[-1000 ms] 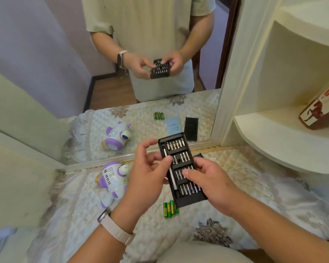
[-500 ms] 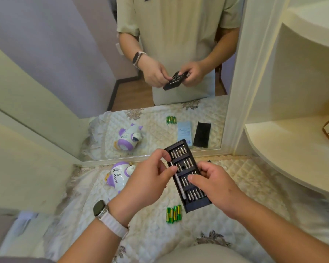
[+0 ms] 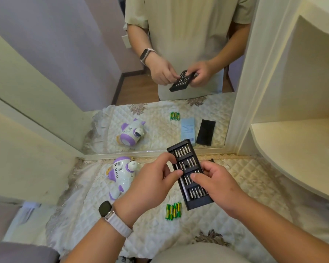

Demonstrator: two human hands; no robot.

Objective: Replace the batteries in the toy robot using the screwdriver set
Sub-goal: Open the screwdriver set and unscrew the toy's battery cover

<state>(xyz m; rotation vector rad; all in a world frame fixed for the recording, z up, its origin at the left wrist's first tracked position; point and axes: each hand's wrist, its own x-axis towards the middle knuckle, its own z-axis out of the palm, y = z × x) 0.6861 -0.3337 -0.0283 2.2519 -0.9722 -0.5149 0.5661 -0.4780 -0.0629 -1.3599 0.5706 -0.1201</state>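
Person holds the screwdriver set (image 3: 184, 154) above the quilted cover (image 3: 245, 179) w/ both hands. Left hand (image 3: 150, 185) grips its left edge, thumb and forefinger curled onto the bit rows. Right hand (image 3: 215, 185) grips the right edge, thumb across the bits. Toy robot (image 3: 122, 173) lies on the cover at left, near the mirror (image 3: 160, 126). 4 green batteries (image 3: 173, 210) lie side by side on the cover near the set.

Screwdriver set (image 3: 183, 150) in hand
Left hand (image 3: 150, 185) and right hand (image 3: 216, 184) hold it (bits exposed) over batteries (image 3: 173, 210); toy robot (image 3: 122, 173) lies left.
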